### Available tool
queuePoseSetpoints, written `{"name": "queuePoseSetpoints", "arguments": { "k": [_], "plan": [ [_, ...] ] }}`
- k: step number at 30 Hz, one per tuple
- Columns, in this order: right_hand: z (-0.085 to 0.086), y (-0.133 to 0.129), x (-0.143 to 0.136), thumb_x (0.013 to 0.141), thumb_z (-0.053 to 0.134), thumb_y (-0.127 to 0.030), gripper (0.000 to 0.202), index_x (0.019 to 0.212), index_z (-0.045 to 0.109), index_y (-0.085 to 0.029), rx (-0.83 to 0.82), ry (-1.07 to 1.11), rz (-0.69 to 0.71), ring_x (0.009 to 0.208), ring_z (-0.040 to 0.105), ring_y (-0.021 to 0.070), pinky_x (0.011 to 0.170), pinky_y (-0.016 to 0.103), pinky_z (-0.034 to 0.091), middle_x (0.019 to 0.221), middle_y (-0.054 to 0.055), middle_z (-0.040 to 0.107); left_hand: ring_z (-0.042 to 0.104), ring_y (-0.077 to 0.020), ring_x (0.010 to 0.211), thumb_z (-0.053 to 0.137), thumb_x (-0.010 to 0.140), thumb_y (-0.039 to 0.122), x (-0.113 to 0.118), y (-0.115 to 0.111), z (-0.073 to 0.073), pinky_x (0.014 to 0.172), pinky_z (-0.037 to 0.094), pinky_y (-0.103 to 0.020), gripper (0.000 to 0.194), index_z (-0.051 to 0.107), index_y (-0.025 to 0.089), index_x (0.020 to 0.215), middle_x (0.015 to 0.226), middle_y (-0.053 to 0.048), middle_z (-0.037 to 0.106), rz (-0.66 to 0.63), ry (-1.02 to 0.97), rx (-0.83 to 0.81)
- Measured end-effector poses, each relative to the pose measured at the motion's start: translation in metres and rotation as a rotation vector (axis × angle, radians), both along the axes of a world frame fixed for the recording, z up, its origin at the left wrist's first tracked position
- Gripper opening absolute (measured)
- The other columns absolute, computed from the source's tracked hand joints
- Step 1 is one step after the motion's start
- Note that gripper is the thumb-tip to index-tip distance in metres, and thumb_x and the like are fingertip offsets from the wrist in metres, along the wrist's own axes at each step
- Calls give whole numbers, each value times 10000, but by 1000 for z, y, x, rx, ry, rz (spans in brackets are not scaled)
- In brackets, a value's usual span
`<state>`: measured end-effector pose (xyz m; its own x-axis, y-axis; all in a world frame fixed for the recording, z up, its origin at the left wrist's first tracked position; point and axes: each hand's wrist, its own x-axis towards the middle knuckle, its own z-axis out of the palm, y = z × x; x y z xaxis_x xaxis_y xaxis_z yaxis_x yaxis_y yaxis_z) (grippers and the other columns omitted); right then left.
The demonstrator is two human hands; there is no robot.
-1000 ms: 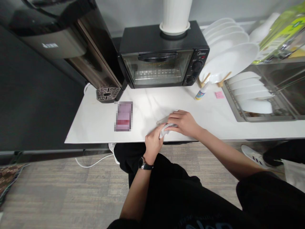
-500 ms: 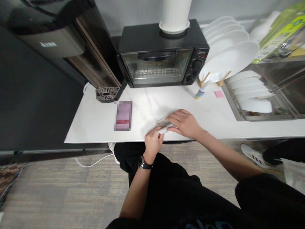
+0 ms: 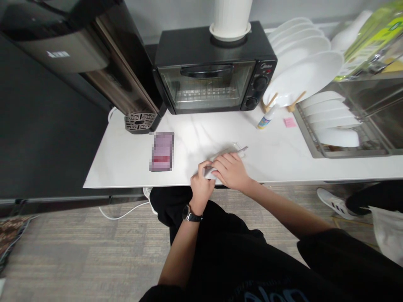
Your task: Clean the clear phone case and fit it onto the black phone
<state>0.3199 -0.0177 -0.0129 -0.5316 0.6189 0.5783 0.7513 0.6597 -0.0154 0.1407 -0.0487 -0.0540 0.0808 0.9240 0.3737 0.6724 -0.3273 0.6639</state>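
Near the front edge of the white counter, my left hand is closed on the near end of a white cloth. My right hand lies over the same cloth, its bent fingers close to my left hand and pressed on it. Just beyond my right fingers, a clear item with a thin strip sticks out; what it is cannot be made out. A blurred-out pink rectangular item lies on the counter to the left.
A black toaster oven stands behind my hands, a drink dispenser to its left. On the right are a small bottle, pink note, racked plates and a sink with bowls. Another person's shoe shows at lower right.
My right hand has moved slightly left and nearer to me, closer to my left hand. More of the clear item and its thin strip now shows beyond my right fingers.
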Motion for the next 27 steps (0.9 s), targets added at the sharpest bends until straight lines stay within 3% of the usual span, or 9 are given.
{"name": "queuePoseSetpoints", "arguments": {
  "k": [2,6,8,13,17,20,24,27],
  "plan": [
    [-1,2,3,1143,341,-456,460,949,675,-206,12,-7,17,829,490,269,763,421,321,862,81,672,820,-193,820,697,969,226,0,0,0,720,600,-267,335,576,227,1282,1020,-33,822,1,3,0],
    [-1,14,23,1142,304,-432,487,849,639,-233,-25,106,-138,789,468,275,757,428,314,802,82,636,830,-193,861,705,1015,359,3,0,0,733,593,-254,348,551,214,1292,951,-39,834,-13,-70,-13],
    [0,14,17,1139,306,-412,482,843,642,-234,-57,121,-159,791,469,275,769,436,311,791,80,633,829,-202,841,717,1006,378,3,0,-1,718,588,-260,371,557,210,1296,948,-49,837,-4,-64,-15],
    [2,10,-13,1138,339,-437,463,926,690,-221,-82,-22,6,812,486,267,767,427,310,815,75,650,813,-225,732,703,964,264,1,-2,-2,656,575,-288,460,544,208,1392,947,-54,836,58,-5,-27],
    [2,26,20,1143,298,-473,519,868,657,-219,-27,37,-74,789,478,270,750,425,307,803,87,650,833,-227,873,730,992,365,5,-2,2,729,598,-284,555,498,212,1472,981,-56,846,41,-79,-56],
    [2,35,37,1147,271,-448,526,825,624,-227,-20,108,-141,752,472,261,746,424,315,762,80,635,830,-227,901,737,995,426,11,1,10,742,601,-289,614,474,214,1507,1003,-58,847,65,-107,-61],
    [6,34,19,1138,144,-542,643,769,580,-247,-26,257,-61,702,472,245,709,417,322,719,71,608,815,-210,896,698,1008,338,21,8,27,807,611,-304,603,451,223,1546,953,-24,829,28,-108,13],
    [14,37,8,1084,116,-706,715,721,541,-260,-10,416,-41,656,473,228,658,407,316,683,62,572,802,-191,853,677,994,270,27,12,43,824,616,-300,603,444,232,1549,903,7,807,-17,-116,103]
  ]
}}
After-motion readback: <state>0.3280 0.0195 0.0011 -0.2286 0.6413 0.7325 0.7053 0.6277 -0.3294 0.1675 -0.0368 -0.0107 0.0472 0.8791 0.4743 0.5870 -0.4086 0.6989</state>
